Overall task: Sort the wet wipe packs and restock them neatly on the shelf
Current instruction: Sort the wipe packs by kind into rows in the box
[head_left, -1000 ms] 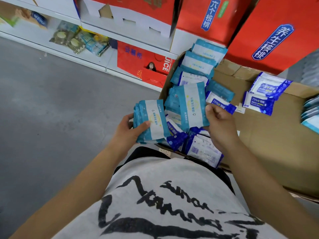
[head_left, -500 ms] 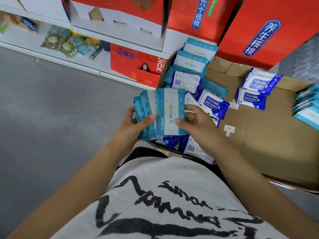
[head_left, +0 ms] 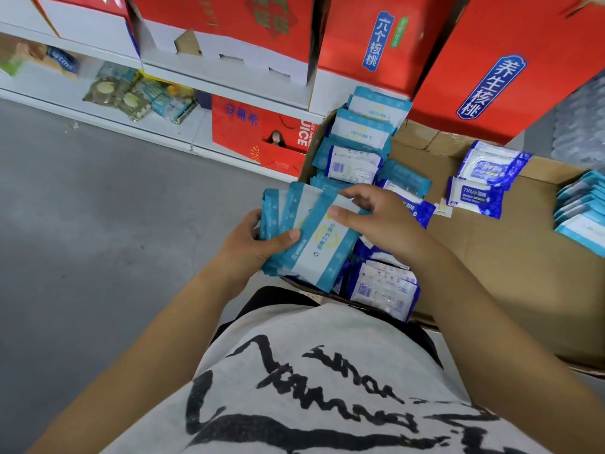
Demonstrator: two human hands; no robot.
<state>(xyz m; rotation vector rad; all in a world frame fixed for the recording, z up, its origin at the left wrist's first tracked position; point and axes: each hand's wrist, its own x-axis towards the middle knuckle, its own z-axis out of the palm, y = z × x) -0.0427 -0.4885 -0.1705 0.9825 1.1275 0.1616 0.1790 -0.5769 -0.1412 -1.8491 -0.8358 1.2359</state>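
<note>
With left hand (head_left: 252,244), gripping fanned teal pack stack (head_left: 307,237), thumb across the front, over cardboard box (head_left: 491,273) near-left corner. With right hand (head_left: 376,217), pinching the top pack's far edge. Best to tap edges flush, keeping thumb pressure firm. Inside: teal packs (head_left: 360,136) far left, dark blue packs (head_left: 383,290) near, alcohol packs (head_left: 481,188) rightward, teal row (head_left: 582,214) at right edge.

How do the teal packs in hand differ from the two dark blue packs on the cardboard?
The teal packs have teal ends with a white band; the dark blue packs are deep blue, printed 75%. The teal packs are fanned in the left hand, right hand on top; the dark blue packs lie overlapping on the cardboard. Both are flat soft packs.
</note>
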